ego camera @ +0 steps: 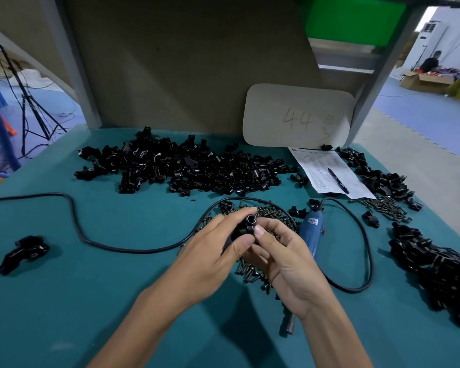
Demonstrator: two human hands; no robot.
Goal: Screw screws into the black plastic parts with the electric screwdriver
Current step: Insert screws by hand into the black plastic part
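Black plastic part w/ a round socket end (246, 228) is held up off the green tabletop (91, 288), over the dark metal screws (250, 272) scattered below, btwn both hands. Left hand (213, 251) curls round its body, thumb on the front. Right hand (279, 251) pinches the socket end w/ thumb and fingers.

Prob light, stiff, hard moulding; smooth, so a bit slippery; won't crush. Best grip is the thick body, leaving the screw hole free. Which hole, can't tell, as the hands cover it. Screws are tiny, likely to roll; pick by the head. Blue corded electric screwdriver (312, 229) lies on the tabletop partly under the right hand, untouched; take it by the barrel.

Counts:
- 1 part in hand
- 1 screwdriver
- 1 lone black piece (24, 252) far left
- 2 screw scatters, incl. the second screw scatter (385, 207) at right
- 3 heaps of black parts, each too many to count: back heap (186, 166), back-right heap (377, 176), near-right heap (436, 266)
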